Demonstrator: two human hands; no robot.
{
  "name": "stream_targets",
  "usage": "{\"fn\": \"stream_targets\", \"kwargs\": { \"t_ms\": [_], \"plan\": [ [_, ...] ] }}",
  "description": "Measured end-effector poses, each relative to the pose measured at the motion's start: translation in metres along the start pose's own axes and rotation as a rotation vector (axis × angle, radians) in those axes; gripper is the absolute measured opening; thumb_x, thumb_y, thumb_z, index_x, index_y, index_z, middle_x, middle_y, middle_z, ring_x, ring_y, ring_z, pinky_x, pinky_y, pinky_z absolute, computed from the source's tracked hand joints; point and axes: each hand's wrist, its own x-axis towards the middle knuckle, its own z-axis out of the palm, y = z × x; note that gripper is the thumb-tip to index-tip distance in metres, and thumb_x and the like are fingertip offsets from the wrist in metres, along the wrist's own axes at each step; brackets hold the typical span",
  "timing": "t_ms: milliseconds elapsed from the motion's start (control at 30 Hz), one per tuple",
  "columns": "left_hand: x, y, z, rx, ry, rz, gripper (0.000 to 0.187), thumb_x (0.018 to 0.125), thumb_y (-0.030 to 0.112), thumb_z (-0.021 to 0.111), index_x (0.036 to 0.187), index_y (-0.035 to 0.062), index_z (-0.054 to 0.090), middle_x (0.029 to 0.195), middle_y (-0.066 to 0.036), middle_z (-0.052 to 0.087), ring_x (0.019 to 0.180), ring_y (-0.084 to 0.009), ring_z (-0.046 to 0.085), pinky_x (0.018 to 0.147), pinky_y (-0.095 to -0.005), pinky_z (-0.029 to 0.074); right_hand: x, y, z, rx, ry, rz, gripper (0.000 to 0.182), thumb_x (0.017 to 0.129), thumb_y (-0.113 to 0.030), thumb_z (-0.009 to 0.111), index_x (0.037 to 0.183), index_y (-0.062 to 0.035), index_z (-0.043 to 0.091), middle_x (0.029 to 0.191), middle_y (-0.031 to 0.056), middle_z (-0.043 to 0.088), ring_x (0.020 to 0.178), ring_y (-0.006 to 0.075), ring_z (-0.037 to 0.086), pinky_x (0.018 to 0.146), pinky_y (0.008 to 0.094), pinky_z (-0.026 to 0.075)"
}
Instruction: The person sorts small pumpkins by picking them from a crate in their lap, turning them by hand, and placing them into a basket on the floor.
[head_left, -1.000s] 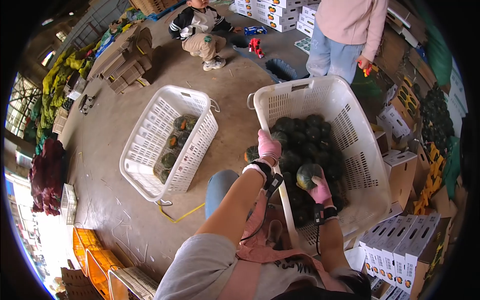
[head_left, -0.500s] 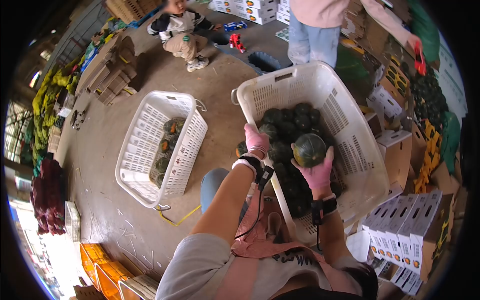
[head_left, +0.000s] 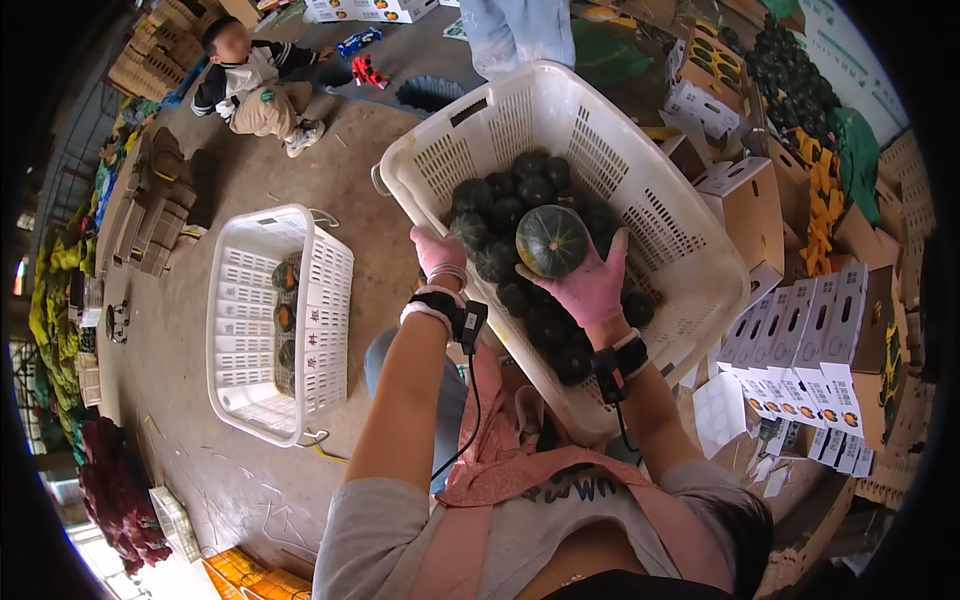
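My right hand [head_left: 592,284], in a pink glove, holds up a round dark green pumpkin [head_left: 551,241] above a large white plastic basket [head_left: 668,215]. Several more dark green pumpkins [head_left: 505,205] fill that basket. My left hand [head_left: 440,255], also pink-gloved, grips the basket's near left rim. Both wrists carry black bands with a cable.
A second white basket [head_left: 245,320] with a few pumpkins stands on the concrete floor to the left. White cartons [head_left: 800,360] stack at the right. A child [head_left: 255,85] crouches at the top left; another person's legs [head_left: 515,30] stand behind the basket.
My right hand has lifted the pumpkin out of the pile and turned it upward. The view has swung, so the baskets sit lower left. The standing person has stepped away.
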Motion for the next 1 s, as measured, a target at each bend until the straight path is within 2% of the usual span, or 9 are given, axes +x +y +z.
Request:
{"fn": "stream_targets", "kwargs": {
  "t_ms": [267,433,533,633,733,833,933,967,1000],
  "plan": [
    [0.009,-0.01,0.005,0.086,0.038,0.03,0.055,0.07,0.011,0.059,0.118,-0.0033,0.036,0.105,-0.027,0.055,0.099,-0.0388,0.056,0.088,-0.0385,0.043,-0.014,0.001,-0.015,0.008,-0.11,-0.013,0.103,0.068,-0.086,0.021,0.142,-0.0137,0.025,0.145,0.0135,0.025,0.133,0.0373,0.023,0.103,0.0627,0.017],
    [0.007,-0.008,0.001,0.031,-0.006,0.047,0.055,0.072,0.011,0.058,0.119,-0.003,0.034,0.111,-0.028,0.052,0.103,-0.0402,0.053,0.093,-0.0379,0.04,-0.029,-0.002,-0.02,0.027,-0.187,-0.078,0.106,0.065,-0.087,0.027,0.143,-0.0158,0.019,0.147,0.0123,0.02,0.134,0.038,0.02,0.101,0.0629,0.023],
    [0.01,-0.011,0.0,-0.03,-0.056,0.014,0.057,0.072,0.011,0.058,0.121,-0.0005,0.033,0.113,-0.027,0.051,0.104,-0.0384,0.054,0.091,-0.0389,0.041,-0.032,-0.004,-0.032,0.111,-0.166,-0.087,0.1,0.066,-0.087,0.026,0.143,-0.0232,0.022,0.147,0.0103,0.02,0.134,0.0389,0.019,0.1,0.0661,0.02],
    [0.016,-0.018,0.003,0.004,-0.054,0.02,0.058,0.072,0.011,0.058,0.123,0.0,0.032,0.11,-0.027,0.053,0.103,-0.0377,0.054,0.089,-0.0386,0.042,-0.032,-0.005,-0.04,0.148,-0.148,-0.101,0.099,0.066,-0.087,0.021,0.144,-0.0269,0.017,0.149,0.0072,0.016,0.137,0.0362,0.013,0.102,0.0667,0.011],
    [0.017,-0.018,0.004,0.044,-0.026,0.029,0.057,0.072,0.01,0.058,0.122,-0.0003,0.033,0.109,-0.026,0.054,0.102,-0.0373,0.055,0.089,-0.0381,0.043,-0.032,-0.008,-0.042,0.108,-0.162,-0.122,0.097,0.067,-0.086,0.02,0.144,-0.0279,0.018,0.149,0.0067,0.016,0.137,0.0363,0.011,0.102,0.0668,0.009],
    [0.013,-0.014,0.001,0.034,-0.025,0.036,0.055,0.072,0.01,0.059,0.12,-0.0011,0.034,0.11,-0.026,0.053,0.102,-0.0365,0.055,0.089,-0.038,0.042,-0.034,-0.009,-0.05,-0.027,-0.177,-0.161,0.083,0.074,-0.074,0.042,0.14,-0.0244,0.028,0.144,0.0088,0.027,0.133,0.0371,0.024,0.099,0.0667,0.02],
    [0.007,-0.008,-0.002,-0.023,-0.049,0.039,0.057,0.071,0.012,0.06,0.119,-0.0036,0.034,0.113,-0.026,0.051,0.105,-0.0356,0.053,0.09,-0.0375,0.041,-0.042,-0.024,-0.06,-0.258,-0.088,-0.162,0.071,0.078,-0.054,0.059,0.136,-0.0202,0.034,0.138,0.0094,0.039,0.127,0.0339,0.036,0.098,0.0649,0.026],
    [0.01,-0.013,0.0,-0.018,-0.043,0.045,0.058,0.071,0.012,0.061,0.12,-0.0046,0.034,0.115,-0.027,0.05,0.107,-0.036,0.052,0.092,-0.0368,0.04,-0.044,-0.033,-0.064,-0.213,-0.042,-0.172,0.063,0.078,-0.036,0.066,0.131,-0.0143,0.04,0.129,0.0098,0.048,0.121,0.0316,0.045,0.097,0.0622,0.03],
    [0.015,-0.019,0.004,-0.062,-0.027,0.039,0.058,0.072,0.012,0.061,0.12,-0.005,0.035,0.115,-0.028,0.05,0.108,-0.0362,0.051,0.094,-0.0366,0.039,-0.046,-0.045,-0.061,-0.305,0.155,-0.177,0.067,0.076,-0.041,0.067,0.13,-0.012,0.041,0.129,0.0104,0.048,0.123,0.032,0.041,0.097,0.0596,0.032]
  ]
}}
